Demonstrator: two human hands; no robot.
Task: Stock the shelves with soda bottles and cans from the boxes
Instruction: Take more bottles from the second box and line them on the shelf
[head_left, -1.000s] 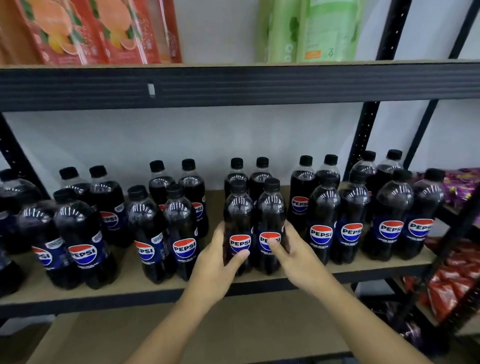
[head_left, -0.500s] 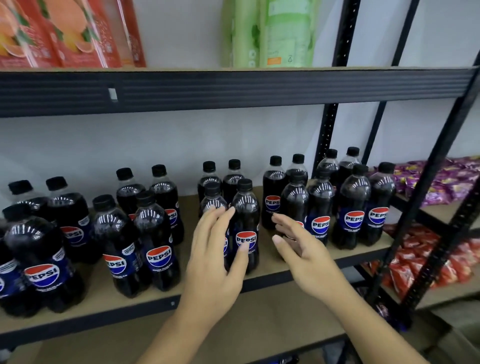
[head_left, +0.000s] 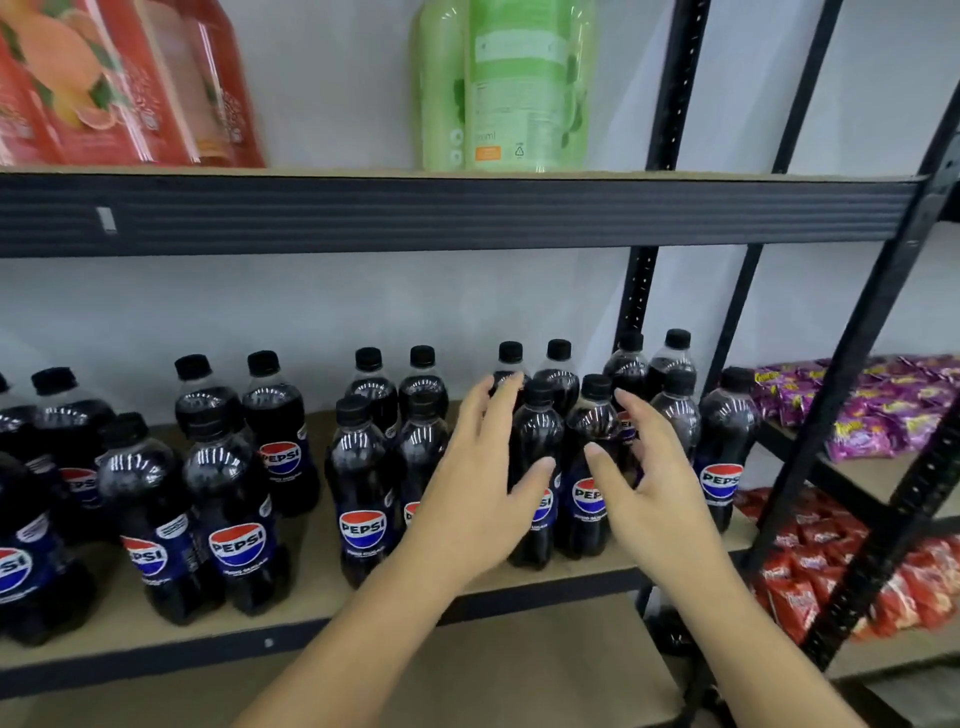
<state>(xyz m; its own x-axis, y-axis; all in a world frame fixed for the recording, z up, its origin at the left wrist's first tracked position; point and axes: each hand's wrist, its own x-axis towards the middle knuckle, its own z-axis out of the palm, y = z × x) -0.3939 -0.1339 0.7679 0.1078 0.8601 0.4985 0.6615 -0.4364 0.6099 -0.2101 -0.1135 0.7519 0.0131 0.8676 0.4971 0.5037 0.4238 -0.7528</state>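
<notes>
Both hands have moved one position to the right along the shelf front. One second ago they bracketed the middle pair (head_left: 361, 467). That pair now stands free and upright with its labels forward.

The left hand (head_left: 483, 483) and right hand (head_left: 649, 488) now flank the next front pair of Pepsi bottles (head_left: 537, 436). The fingers are straight and spread wide, and each thumb lies across the front of a bottle. Neither hand closes round anything. Whether the palms actually touch the plastic cannot be told.

This pair stands near the front edge of the shelf board (head_left: 311, 587), with the rear row (head_left: 423, 379) directly behind it.

Assessment: the step in hand is squaring up pairs already placed, working rightward. It is not fetching new stock, and no box is in view. One front pair remains further right, before the snack packets (head_left: 872, 410). The upper shelf (head_left: 467, 208) carries green bottles (head_left: 519, 88).
</notes>
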